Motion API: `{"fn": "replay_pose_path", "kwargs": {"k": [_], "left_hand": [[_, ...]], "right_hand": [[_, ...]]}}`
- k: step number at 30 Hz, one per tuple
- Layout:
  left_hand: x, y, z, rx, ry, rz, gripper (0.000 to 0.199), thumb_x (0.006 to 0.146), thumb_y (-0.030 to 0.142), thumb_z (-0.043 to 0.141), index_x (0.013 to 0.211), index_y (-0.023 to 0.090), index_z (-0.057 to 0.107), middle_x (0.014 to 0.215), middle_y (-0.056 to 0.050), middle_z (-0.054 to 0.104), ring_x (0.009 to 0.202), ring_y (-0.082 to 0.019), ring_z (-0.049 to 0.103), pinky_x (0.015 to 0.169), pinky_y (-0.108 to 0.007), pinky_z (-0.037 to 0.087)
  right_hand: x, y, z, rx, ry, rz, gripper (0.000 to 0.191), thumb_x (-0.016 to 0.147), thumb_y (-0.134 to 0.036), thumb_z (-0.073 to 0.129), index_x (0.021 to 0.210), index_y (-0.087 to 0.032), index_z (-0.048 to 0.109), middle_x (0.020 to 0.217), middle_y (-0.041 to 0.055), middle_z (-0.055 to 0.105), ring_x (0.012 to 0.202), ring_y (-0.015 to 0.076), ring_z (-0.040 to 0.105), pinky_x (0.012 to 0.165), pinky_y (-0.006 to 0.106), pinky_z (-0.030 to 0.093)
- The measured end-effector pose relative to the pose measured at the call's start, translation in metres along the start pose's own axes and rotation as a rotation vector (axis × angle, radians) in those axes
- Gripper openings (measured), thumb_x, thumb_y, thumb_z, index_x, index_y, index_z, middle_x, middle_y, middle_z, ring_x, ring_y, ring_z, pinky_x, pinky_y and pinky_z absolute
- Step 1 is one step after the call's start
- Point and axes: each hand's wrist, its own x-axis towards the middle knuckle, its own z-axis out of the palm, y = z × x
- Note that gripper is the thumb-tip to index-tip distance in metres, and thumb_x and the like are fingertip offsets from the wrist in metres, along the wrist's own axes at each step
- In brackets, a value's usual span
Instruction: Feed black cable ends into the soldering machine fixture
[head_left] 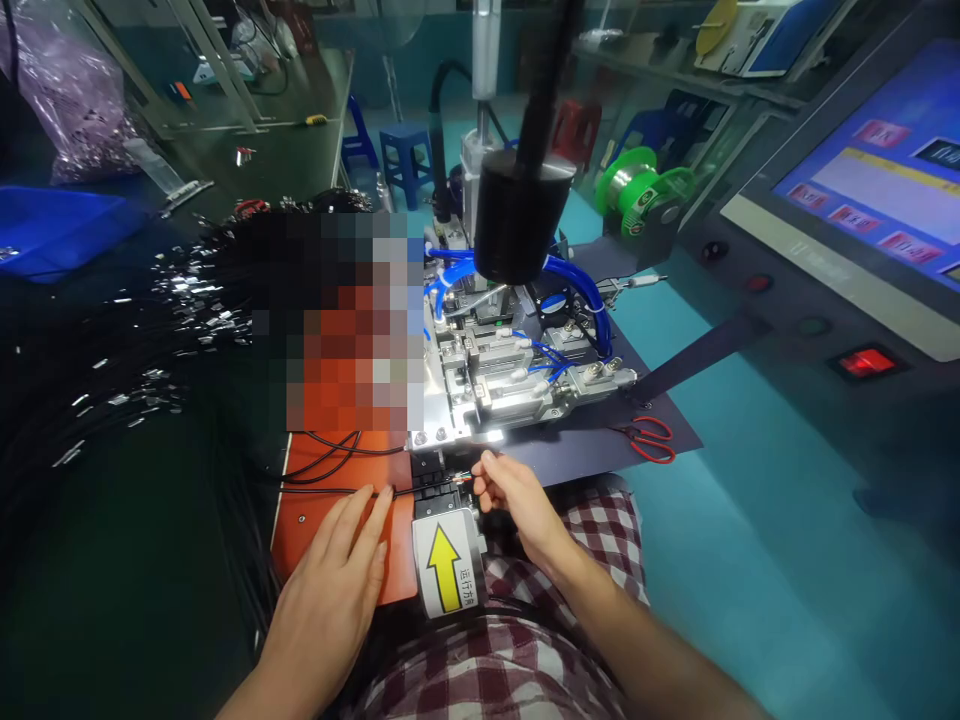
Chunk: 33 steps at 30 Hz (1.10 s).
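Note:
My left hand (337, 560) lies over an orange plate (285, 545), its fingers stretched out and the fingertips on a thin black cable (322, 491). That cable runs right, across a black slotted fixture (433, 482), and ends in fine coloured wires (460, 478). Thumb and fingers of my right hand (514, 495) are pinched at the tips of these wires. Just below the fixture is a white label with a yellow arrow (444, 575). More black cable (352, 455) loops over the plate above my left hand.
A metal machine (510, 390) with blue air tubes stands beyond my hands. A black cylinder (523, 215) hangs above it. Red-handled scissors (652, 440) lie at right, below a control screen (885, 190). Bundled black cables (217, 270) cover the left side. A blurred patch hides part of the bench.

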Motion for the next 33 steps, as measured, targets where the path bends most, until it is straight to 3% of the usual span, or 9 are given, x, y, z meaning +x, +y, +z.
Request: {"fn": "replay_pose_path", "kwargs": {"k": [16,19,22,25,26,27,29,31,33], "left_hand": [[-0.006,-0.003,0.004,-0.007,0.034,-0.006,0.052,0.089,0.026,0.04,0.14,0.02,0.032,0.135,-0.011,0.047,0.121,-0.029,0.046,0.095,-0.042,0.046],[0.005,-0.005,0.003,-0.03,-0.004,-0.035,0.05,0.09,0.027,0.039,0.14,0.02,0.034,0.136,-0.011,0.046,0.122,-0.029,0.044,0.097,-0.043,0.044],[0.032,-0.013,-0.012,-0.129,-0.055,-0.071,0.046,0.093,0.026,0.034,0.138,0.017,0.035,0.138,-0.012,0.043,0.127,-0.028,0.039,0.101,-0.044,0.039],[0.051,-0.032,-0.044,-0.341,-0.088,-0.005,0.041,0.094,0.02,0.029,0.134,0.018,0.038,0.138,-0.01,0.041,0.125,-0.021,0.041,0.103,-0.036,0.036],[0.051,-0.039,-0.055,-0.412,-0.132,0.021,0.036,0.094,0.019,0.029,0.126,0.02,0.045,0.131,-0.008,0.047,0.116,-0.018,0.048,0.097,-0.031,0.041],[0.048,-0.046,-0.066,-0.451,-0.233,0.084,0.029,0.093,0.018,0.03,0.11,0.021,0.054,0.114,-0.005,0.056,0.102,-0.016,0.055,0.089,-0.027,0.045],[0.035,-0.059,-0.083,-0.397,-0.485,0.215,0.021,0.089,0.013,0.04,0.082,0.023,0.057,0.087,0.0,0.06,0.082,-0.015,0.058,0.079,-0.026,0.047],[0.02,-0.07,-0.09,-0.275,-0.472,0.266,0.022,0.079,0.003,0.045,0.075,0.023,0.055,0.08,0.001,0.058,0.083,-0.017,0.058,0.093,-0.034,0.04],[0.014,-0.078,-0.091,-0.249,-0.47,0.294,0.027,0.076,-0.001,0.044,0.073,0.023,0.056,0.077,0.001,0.058,0.08,-0.017,0.058,0.095,-0.036,0.037]], "right_hand": [[-0.014,0.015,-0.022,0.068,0.126,0.019,0.036,0.07,-0.051,0.067,0.071,-0.016,0.06,0.061,-0.0024,0.052,0.048,0.0095,0.043,0.049,0.024,0.032],[-0.017,0.016,-0.025,0.07,0.138,0.019,0.034,0.071,-0.049,0.067,0.07,-0.016,0.06,0.062,-0.0021,0.052,0.05,0.0099,0.044,0.05,0.024,0.032],[-0.019,0.015,-0.025,0.055,0.126,0.011,0.032,0.072,-0.047,0.066,0.07,-0.016,0.059,0.062,-0.0018,0.051,0.051,0.0104,0.042,0.051,0.025,0.031],[-0.024,0.008,-0.026,0.02,0.124,0.011,0.03,0.073,-0.045,0.066,0.069,-0.017,0.059,0.062,-0.0017,0.048,0.052,0.0107,0.04,0.051,0.025,0.03],[-0.027,0.005,-0.028,0.007,0.126,0.017,0.029,0.074,-0.045,0.065,0.069,-0.017,0.059,0.063,-0.0015,0.049,0.053,0.011,0.04,0.052,0.025,0.031],[-0.03,0.002,-0.029,0.001,0.137,0.023,0.028,0.074,-0.044,0.066,0.069,-0.017,0.059,0.064,-0.0011,0.049,0.053,0.0114,0.04,0.052,0.025,0.031],[-0.035,-0.003,-0.033,-0.004,0.158,0.036,0.026,0.073,-0.043,0.066,0.07,-0.018,0.06,0.065,-0.0004,0.05,0.054,0.0123,0.041,0.053,0.026,0.033],[-0.039,-0.006,-0.035,-0.005,0.163,0.042,0.025,0.073,-0.043,0.066,0.071,-0.018,0.061,0.065,0.0,0.05,0.055,0.0127,0.041,0.054,0.026,0.035],[-0.041,-0.007,-0.035,-0.009,0.156,0.044,0.025,0.073,-0.043,0.066,0.071,-0.019,0.061,0.066,0.0,0.05,0.055,0.0126,0.041,0.054,0.026,0.035]]}}
